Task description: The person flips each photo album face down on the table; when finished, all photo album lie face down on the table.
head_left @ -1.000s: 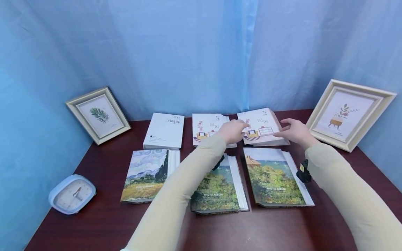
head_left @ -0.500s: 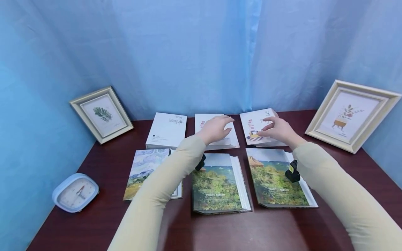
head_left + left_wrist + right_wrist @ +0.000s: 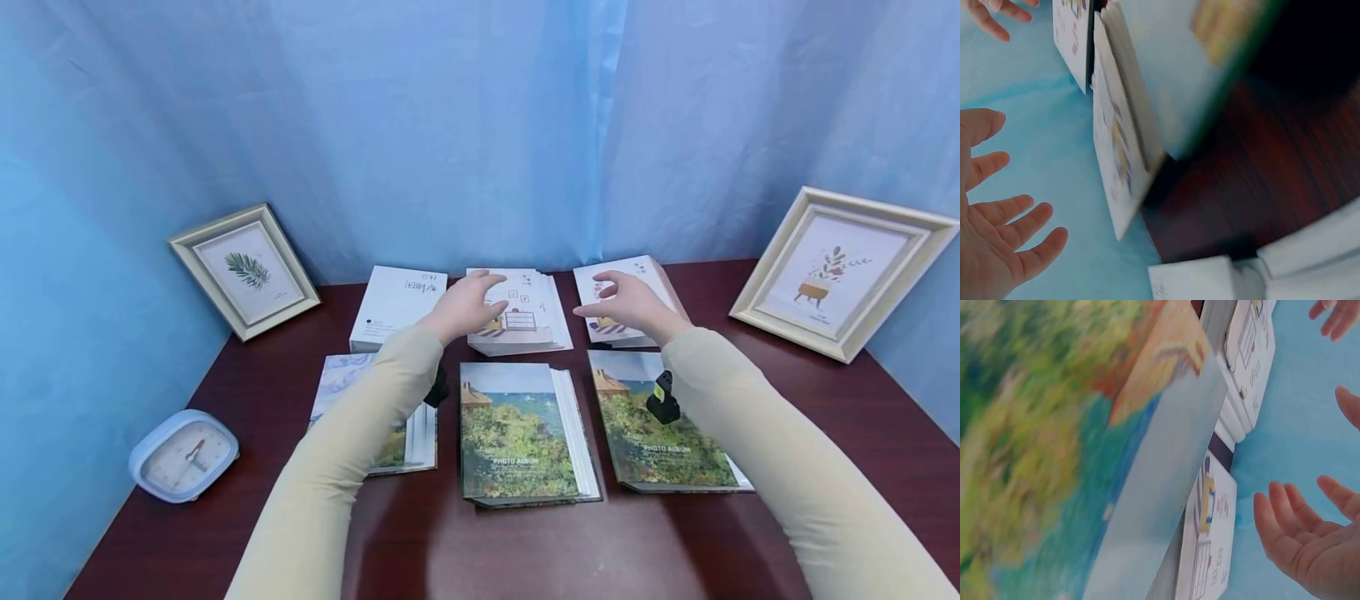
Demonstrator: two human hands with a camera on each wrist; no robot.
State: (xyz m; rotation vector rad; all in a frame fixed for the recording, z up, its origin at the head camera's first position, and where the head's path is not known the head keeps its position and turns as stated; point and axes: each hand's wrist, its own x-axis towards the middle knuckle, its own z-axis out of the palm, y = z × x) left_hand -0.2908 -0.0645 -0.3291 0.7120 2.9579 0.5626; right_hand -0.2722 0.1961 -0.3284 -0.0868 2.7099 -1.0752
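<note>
My left hand (image 3: 465, 307) hovers between the back-left white album (image 3: 393, 302) and the back-middle illustrated album (image 3: 528, 321), its fingers spread and holding nothing. Over the back-right illustrated album (image 3: 637, 271) hangs my right hand (image 3: 630, 302), loosely bent and holding nothing. In the left wrist view, fingers (image 3: 1029, 240) are apart from the albums; the right wrist view likewise has the palm (image 3: 1316, 550) in the air. In front lie three painted photo albums: one on the left (image 3: 341, 379) partly behind my forearm, one in the middle (image 3: 517, 433), one on the right (image 3: 637, 450).
A blue clock (image 3: 183, 457) stands at the table's left. Leaning at the back are a leaf-print picture frame (image 3: 247, 271) on the left and a potted-plant picture frame (image 3: 840, 271) on the right. Blue curtain (image 3: 480, 125) hangs behind the dark wooden table (image 3: 540, 550).
Both hands have moved left: the left from the back-middle album's right side towards the back-left album, the right from the back-right album's right edge across its cover. The albums appear to stay put.
</note>
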